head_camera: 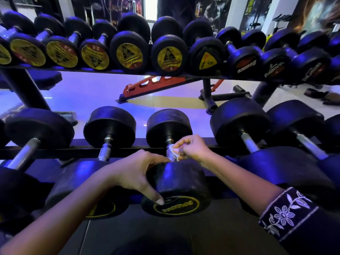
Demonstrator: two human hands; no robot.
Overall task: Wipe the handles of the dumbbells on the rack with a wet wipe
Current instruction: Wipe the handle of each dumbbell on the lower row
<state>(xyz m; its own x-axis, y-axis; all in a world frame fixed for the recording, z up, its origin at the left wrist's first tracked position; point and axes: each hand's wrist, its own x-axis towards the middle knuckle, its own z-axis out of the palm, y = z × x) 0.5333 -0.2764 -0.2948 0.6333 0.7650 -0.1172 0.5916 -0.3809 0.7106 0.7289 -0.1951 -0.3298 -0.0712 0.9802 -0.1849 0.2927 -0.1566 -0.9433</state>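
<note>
While the left hand (136,173) clasps the near head of a black rubber dumbbell (176,183) on the lower tier of the black metal rack (55,151), the right hand (191,147) pinches a white wet wipe (172,149) against its steel handle (171,159).

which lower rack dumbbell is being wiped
The middle black rubber dumbbell with the yellow-ringed end: the right hand pinches a white wet wipe on its steel handle, the left hand grips its near head. No other is held.
</note>
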